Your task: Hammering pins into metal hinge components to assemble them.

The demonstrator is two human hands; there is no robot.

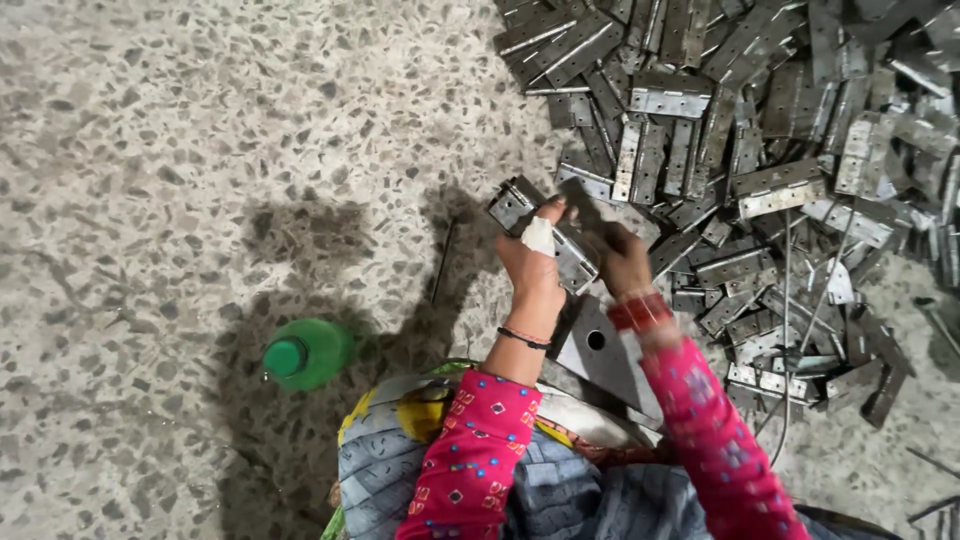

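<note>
My left hand (531,262), with a white bandage on the thumb, grips a grey metal hinge (545,228) held above the floor. My right hand (622,262) holds the same hinge from its right side, fingers closed on its leaf. Both arms wear pink patterned sleeves. A red bangle sits on my right wrist and a thin black band on my left. Below the hands a flat grey metal plate with a round hole (604,352) rests against my lap.
A large heap of grey metal hinges (760,150) covers the speckled stone floor (200,120) at the upper right. A green plastic bottle (308,354) lies on the floor to my left. A thin metal rod (441,262) lies near the hands.
</note>
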